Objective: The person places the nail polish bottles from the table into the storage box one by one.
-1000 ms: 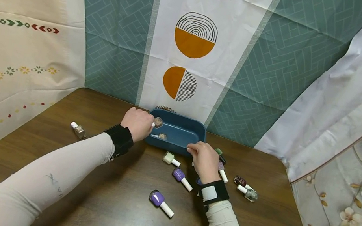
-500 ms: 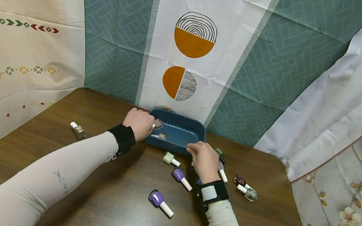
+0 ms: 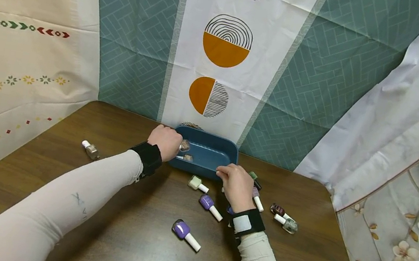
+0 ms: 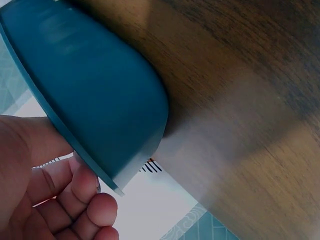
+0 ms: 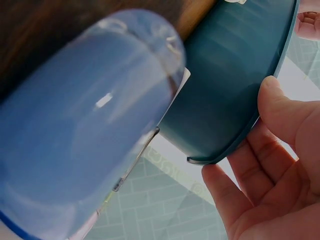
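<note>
"What does the left hand [image 3: 166, 141] have?"

"It grasps a brown, glittery glass nail polish bottle [image 3: 185, 146] by the white cap, with the body pointing into the left end of a dark blue, rounded rectangular tray [image 3: 194, 169]. The fingertips are hidden from above, though the left wrist view shows the fingers curled and the thumb at the tray's rim."

"And the right hand [image 3: 239, 186]?"

"It pinches the rim at the tray's near right corner, with thumb and fingers on opposite sides."

"Where is the tray?"

"At the back of a brown wooden table [image 3: 125, 236], near a patterned hanging cloth [image 3: 189, 53]. Inside, toward the left, lies a second glittery brown bottle [image 3: 188, 157]."

"What surrounds it?"

"Just in front, a pale green bottle with a white cap [image 3: 195, 182], then a purple, white-capped bottle [image 3: 206, 201]. Another purple bottle [image 3: 181, 229] lies nearer the person. Beside the right hand are a green bottle with a black cap [image 3: 253, 175] and a lilac bottle [image 3: 255, 192]. Farther right, a dark red bottle [image 3: 277, 208] and a clear glitter bottle [image 3: 290, 226] lie together; I can't tell whether they touch. Well off to the left is a gold glitter bottle [image 3: 93, 152]."

"And in the right wrist view?"

"A glossy blue bottle [image 5: 95, 125] looms, blurred, in the foreground."
</note>
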Available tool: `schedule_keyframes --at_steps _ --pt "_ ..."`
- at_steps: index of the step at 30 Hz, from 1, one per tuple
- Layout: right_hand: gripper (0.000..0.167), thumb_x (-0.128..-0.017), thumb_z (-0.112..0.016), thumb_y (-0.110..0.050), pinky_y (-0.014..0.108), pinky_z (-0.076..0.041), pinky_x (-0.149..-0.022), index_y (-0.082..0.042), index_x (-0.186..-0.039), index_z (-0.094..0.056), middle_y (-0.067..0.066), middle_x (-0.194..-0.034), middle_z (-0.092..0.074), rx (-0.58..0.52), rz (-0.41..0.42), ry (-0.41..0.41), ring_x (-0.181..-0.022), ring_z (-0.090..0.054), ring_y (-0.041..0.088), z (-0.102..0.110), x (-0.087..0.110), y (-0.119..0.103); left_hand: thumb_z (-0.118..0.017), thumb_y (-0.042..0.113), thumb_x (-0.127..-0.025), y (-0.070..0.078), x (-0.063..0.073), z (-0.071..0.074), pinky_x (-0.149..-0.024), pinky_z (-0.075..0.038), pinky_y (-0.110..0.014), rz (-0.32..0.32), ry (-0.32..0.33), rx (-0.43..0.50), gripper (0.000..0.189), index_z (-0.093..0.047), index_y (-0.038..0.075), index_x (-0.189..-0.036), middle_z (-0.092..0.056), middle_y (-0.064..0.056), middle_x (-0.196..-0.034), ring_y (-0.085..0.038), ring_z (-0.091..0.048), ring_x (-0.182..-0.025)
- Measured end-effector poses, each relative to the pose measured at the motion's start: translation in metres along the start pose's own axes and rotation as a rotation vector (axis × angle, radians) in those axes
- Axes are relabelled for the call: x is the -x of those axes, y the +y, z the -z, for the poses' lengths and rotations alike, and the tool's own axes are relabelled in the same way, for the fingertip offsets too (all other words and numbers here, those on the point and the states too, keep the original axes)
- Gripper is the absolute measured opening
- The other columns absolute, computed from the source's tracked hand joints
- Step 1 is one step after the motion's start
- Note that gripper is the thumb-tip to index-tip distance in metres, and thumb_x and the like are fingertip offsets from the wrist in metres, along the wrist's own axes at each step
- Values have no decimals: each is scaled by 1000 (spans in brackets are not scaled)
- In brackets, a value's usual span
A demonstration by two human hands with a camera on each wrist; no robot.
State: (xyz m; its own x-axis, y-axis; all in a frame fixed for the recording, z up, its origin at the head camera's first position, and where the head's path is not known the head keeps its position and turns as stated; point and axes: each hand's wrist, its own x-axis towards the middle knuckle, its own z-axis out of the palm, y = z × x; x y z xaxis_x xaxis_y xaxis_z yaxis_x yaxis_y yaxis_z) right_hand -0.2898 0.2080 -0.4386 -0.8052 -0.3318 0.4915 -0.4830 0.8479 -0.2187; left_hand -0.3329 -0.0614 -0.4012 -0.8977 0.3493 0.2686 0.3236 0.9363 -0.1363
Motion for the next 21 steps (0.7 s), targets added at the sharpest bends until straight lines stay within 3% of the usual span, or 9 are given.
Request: schedule_keyframes --at_steps 8,13,21 --pt "13 -96 -76 -21 39 -57 -70 -19 -106 -84 -3 -97 -77 1 -1 -1 -91 -70 21 -1 1 1 -68 16 -97 -1 -6 -1 -81 -52 -47 11 -81 3 17 -80 9 -87 -74 -10 -80 -33 -69 -81" --pt "13 -96 -76 -21 39 -57 -68 -19 -106 -84 -3 -97 -76 6 4 5 -90 -70 20 -1 1 2 -63 12 -99 1 -11 0 -83 -51 -47 21 -142 12 23 -77 12 -81 -72 -9 -78 -33 -68 -81" --pt "12 -96 -76 -22 39 -56 -68 -19 -105 -84 -3 -96 -76 11 2 4 -89 -70 20 -1 1 0 -68 17 -98 2 -15 1 -86 -48 -48 34 -217 23 26 -71 15 -72 -68 -5 -73 -32 -67 -83"
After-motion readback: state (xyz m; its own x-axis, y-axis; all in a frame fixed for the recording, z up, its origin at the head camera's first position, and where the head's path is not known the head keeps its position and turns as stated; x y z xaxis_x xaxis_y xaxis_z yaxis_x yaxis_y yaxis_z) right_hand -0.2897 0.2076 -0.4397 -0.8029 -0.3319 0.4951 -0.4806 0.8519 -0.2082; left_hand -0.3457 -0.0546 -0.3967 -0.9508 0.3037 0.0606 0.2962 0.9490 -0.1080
